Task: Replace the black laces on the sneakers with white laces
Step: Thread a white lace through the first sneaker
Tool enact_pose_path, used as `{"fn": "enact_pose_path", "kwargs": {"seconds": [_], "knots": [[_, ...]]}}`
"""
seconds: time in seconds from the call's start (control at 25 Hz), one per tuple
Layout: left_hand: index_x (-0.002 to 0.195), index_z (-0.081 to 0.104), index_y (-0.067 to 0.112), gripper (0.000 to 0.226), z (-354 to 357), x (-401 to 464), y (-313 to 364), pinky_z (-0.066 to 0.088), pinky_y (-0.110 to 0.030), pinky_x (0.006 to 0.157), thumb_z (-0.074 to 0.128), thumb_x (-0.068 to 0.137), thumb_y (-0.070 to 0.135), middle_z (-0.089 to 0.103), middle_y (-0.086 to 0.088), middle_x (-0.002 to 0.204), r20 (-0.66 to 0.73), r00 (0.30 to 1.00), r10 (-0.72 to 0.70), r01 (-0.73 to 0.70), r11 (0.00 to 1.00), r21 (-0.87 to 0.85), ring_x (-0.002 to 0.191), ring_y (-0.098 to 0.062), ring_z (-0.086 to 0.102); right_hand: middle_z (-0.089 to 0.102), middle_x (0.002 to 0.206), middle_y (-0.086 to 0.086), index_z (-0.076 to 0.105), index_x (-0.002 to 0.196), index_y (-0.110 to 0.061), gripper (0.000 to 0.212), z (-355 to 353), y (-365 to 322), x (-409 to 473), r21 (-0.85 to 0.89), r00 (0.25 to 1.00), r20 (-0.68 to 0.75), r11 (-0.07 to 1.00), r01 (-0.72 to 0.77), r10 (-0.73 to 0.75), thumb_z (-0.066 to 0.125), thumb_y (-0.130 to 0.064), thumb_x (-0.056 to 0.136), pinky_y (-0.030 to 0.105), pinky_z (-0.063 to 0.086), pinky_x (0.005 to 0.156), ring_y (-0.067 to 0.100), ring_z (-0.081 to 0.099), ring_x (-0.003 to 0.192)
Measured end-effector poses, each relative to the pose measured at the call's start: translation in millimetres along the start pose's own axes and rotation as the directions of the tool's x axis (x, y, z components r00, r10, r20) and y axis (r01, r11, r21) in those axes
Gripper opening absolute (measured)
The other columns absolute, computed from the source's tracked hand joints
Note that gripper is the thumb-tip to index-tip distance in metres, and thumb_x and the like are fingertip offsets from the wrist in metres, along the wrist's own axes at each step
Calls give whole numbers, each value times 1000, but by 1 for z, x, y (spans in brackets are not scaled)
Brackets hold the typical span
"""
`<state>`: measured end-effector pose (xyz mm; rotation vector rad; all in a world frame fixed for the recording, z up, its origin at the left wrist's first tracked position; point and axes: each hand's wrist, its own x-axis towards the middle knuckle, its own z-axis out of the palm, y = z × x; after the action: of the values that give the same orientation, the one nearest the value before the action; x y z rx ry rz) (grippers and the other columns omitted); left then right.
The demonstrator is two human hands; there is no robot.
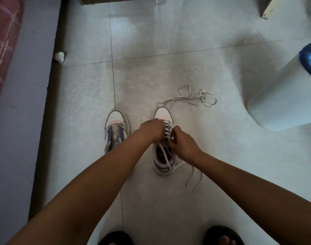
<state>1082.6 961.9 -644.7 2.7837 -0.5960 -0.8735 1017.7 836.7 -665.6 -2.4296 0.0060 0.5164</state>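
Note:
Two white sneakers stand side by side on the tiled floor. The left sneaker [115, 129] has no lace in its eyelets. The right sneaker [163, 113] carries a white lace [167, 134] threaded through its lower eyelets, with loose ends trailing past the heel [192, 175]. My left hand [152, 129] grips the left side of the right sneaker at the eyelets. My right hand [182, 144] pinches the white lace near the upper eyelets. A second loose white lace [190, 98] lies on the floor beyond the right sneaker's toe. No black lace shows.
A bed edge with a plaid cover [2, 43] runs along the left. A white bin with a blue liner [283, 96] stands at the right. A crumpled white scrap [59, 57] lies by the bed. My feet in dark slippers [223, 236] are at the bottom.

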Motion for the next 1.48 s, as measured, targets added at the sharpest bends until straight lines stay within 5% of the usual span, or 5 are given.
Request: {"fn": "enact_pose_path", "kwargs": {"seconds": [0.4,0.64,0.92,1.2,1.48], "knots": [[104,62,6,21,6,3,2,39,-24,68,55,90,19,66,-10,104,-21,998,62,-62,998,24,95,-24,62,54,87,4,46,104,-10,23,3,6,4,8,1000,2,1000,4,-4,58,-24,90,26,28,59,17,44,71],[90,64,3,7,3,-3,-34,56,-24,59,59,90,9,67,-14,77,152,987,42,44,853,-521,62,-17,66,52,80,1,39,92,-18,21,1,7,7,19,999,51,1000,-20,19,59,-23,87,26,30,56,17,47,68],[90,67,2,13,0,0,-31,53,-24,61,58,89,10,70,-14,86,195,974,117,-57,957,-285,72,-21,67,54,81,2,40,94,-17,22,-1,6,7,46,997,81,999,-15,12,60,-23,87,30,36,61,19,50,69],[116,49,4,24,36,-22,-26,39,-31,69,47,96,18,62,-15,106,-261,940,218,-200,975,92,90,-31,61,51,85,1,44,106,-13,25,2,5,7,6,998,55,1000,21,-21,58,-23,88,27,32,62,17,47,71],[81,61,1,15,53,-45,-38,43,-31,40,72,72,-4,58,-14,68,-513,784,351,-341,933,118,51,-28,54,57,88,1,32,101,-20,34,21,8,-15,96,992,25,987,-127,125,55,-43,90,30,42,57,18,56,71]]}}
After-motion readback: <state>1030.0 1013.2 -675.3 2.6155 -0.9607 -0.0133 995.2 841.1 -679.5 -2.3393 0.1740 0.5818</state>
